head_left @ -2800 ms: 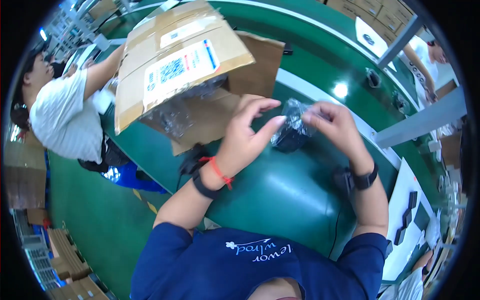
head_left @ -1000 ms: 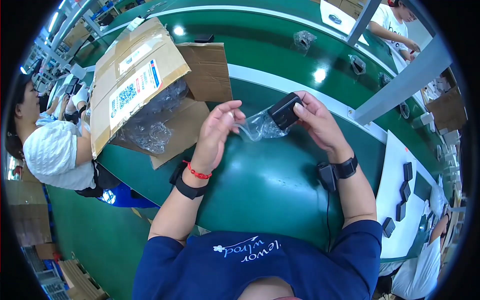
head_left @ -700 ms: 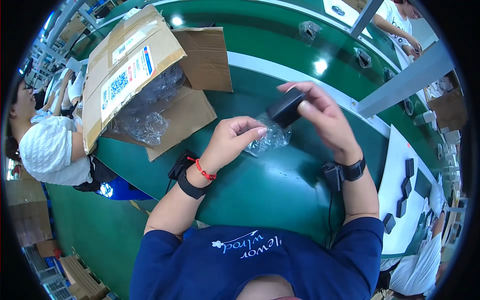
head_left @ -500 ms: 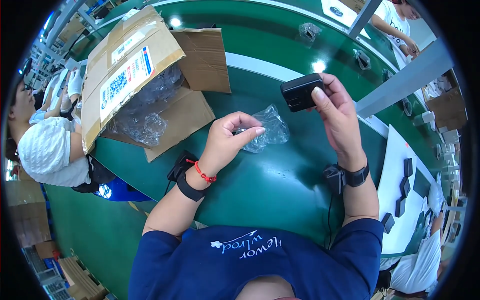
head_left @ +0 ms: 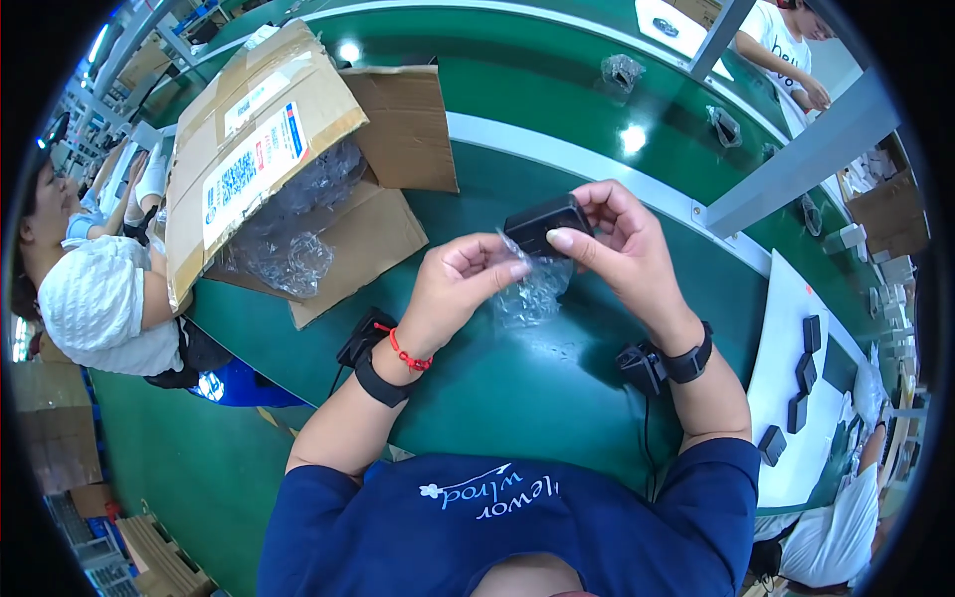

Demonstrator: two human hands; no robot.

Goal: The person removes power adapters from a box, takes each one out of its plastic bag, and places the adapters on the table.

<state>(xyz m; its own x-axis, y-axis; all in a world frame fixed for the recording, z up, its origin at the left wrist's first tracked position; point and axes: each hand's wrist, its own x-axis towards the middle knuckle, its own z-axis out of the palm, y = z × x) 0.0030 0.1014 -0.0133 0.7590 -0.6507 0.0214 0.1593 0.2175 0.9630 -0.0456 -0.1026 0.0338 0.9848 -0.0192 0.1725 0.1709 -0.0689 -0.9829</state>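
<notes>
Between the thumb and fingers of my right hand (head_left: 627, 249) is a small black box-shaped device (head_left: 542, 221), perhaps a power adapter. Close on its left, my left hand (head_left: 463, 284) pinches a clear plastic bag (head_left: 532, 297). The bag hangs just below the device, its upper edge near the device's lower side. Whether the device's corner is inside the bag I cannot tell. Both hands are above the green tabletop (head_left: 517, 398).
An open cardboard box (head_left: 388, 234) full of clear bags lies on the left. Several black devices (head_left: 798, 411) rest on a white sheet (head_left: 786, 478) at right. Bagged items (head_left: 622, 72) sit on the green surface beyond the rail. Co-workers (head_left: 781, 50) are at the sides.
My right hand has brought the black device down and left, close to the bag. My left hand keeps its pinch on the bag and has shifted slightly.
</notes>
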